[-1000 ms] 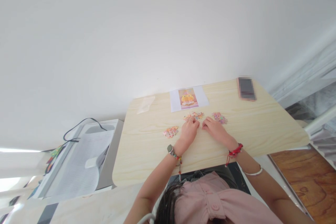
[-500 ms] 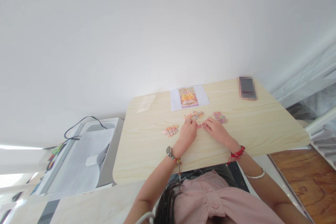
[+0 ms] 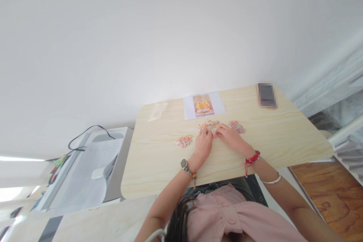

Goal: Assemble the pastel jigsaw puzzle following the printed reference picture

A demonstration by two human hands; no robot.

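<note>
- on the left part of the bench (image 3: 159,151), near its back edge, lies a clear sheet (image 3: 157,112), well apart from the pieces
- the left pile (image 3: 184,141) of small puzzle pieces lies just left of the left hand (image 3: 203,143); its long axis slants up to the right, and this hand is clearly the nearer one
- the left hand is palm down with fingers curled, tips at the near edge of the middle pile; whether it grips a piece cannot be told, as the fingers hide it
- the printed sheet (image 3: 204,106) lies beyond the middle pile (image 3: 210,124), which spreads mostly sideways, straight ahead of the gap between the hands
- the pink piece (image 3: 214,135) is the closest thing to both hands: right of the left fingertips, left of the right ones, on the near side of the middle pile; its long axis is too small to make out
- the right hand (image 3: 231,138) points inward with bent fingers, tips at the pink piece; they seem to touch it, but a firm pinch cannot be told
- the right pile (image 3: 237,126) lies just beyond the right hand, slanting down to the right, nearer to that hand than to the left
- the phone (image 3: 267,95) lies at the back right, well apart
</note>
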